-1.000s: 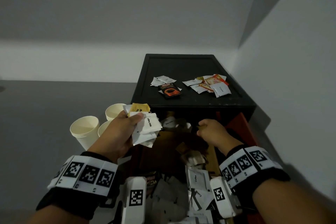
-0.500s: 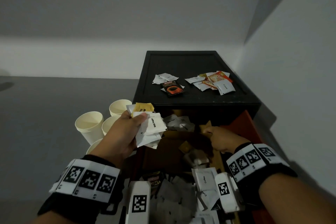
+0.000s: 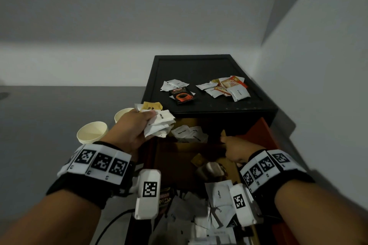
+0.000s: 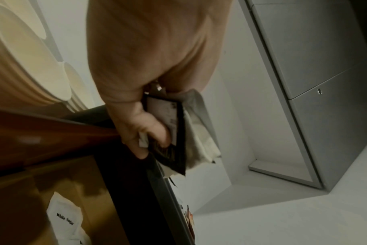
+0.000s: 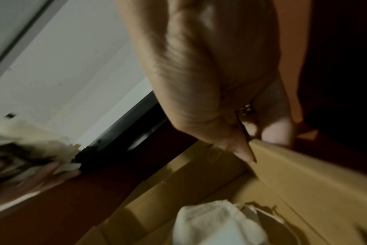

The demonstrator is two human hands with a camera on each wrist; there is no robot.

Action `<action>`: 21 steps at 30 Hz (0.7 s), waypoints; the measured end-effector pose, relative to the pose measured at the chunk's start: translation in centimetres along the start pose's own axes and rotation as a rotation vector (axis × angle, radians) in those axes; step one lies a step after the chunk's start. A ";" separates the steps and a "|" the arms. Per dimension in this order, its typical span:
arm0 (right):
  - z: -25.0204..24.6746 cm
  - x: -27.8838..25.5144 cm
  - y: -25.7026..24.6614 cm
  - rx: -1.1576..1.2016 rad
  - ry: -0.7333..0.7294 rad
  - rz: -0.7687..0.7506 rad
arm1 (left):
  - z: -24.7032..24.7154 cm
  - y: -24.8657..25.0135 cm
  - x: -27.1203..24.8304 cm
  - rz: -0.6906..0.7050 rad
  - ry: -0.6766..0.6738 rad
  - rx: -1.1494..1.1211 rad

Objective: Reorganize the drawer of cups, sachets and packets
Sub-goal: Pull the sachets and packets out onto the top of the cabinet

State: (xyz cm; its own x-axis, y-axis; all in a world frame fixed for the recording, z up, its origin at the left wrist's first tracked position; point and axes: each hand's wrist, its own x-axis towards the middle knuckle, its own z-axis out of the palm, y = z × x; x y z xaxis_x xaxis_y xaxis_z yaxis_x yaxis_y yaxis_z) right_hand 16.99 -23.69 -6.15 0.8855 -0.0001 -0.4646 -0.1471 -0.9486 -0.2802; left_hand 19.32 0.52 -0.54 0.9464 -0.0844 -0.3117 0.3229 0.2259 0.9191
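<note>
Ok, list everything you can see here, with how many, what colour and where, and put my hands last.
cabinet: one, black, in the corner by the wall
drawer: one, reddish-brown, pulled open below the cabinet top
cardboard box: one, tan, inside the drawer
paper cups: at least two stacks, cream, on the floor left of the drawer
sachets on cabinet top: two loose groups, mostly white, some orange, one black
sachets in drawer: many, mostly white
wrist bands: two, black with white marker tags
left hand: holds a bundle of sachets, white with one yellow
right hand: pinches the box edge
</note>
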 end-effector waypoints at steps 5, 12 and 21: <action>0.4 -0.2 -0.1 -0.014 0.004 0.001 | -0.1 0.2 0.9 -0.019 0.016 0.010; 0.7 -0.7 -0.1 -0.040 -0.051 0.021 | -0.3 0.3 1.5 -0.042 0.040 0.023; 0.2 -1.5 -0.9 -0.157 -0.092 0.031 | 0.3 0.1 0.5 0.027 0.035 0.048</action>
State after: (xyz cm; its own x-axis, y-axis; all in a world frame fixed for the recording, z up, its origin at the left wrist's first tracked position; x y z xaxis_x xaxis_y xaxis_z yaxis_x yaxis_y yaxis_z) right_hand 15.68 -22.73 -5.39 0.8365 -0.0078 -0.5479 -0.0968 -0.9863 -0.1337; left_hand 19.85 0.20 -0.52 0.9547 -0.0451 -0.2943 0.2975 0.1812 0.9374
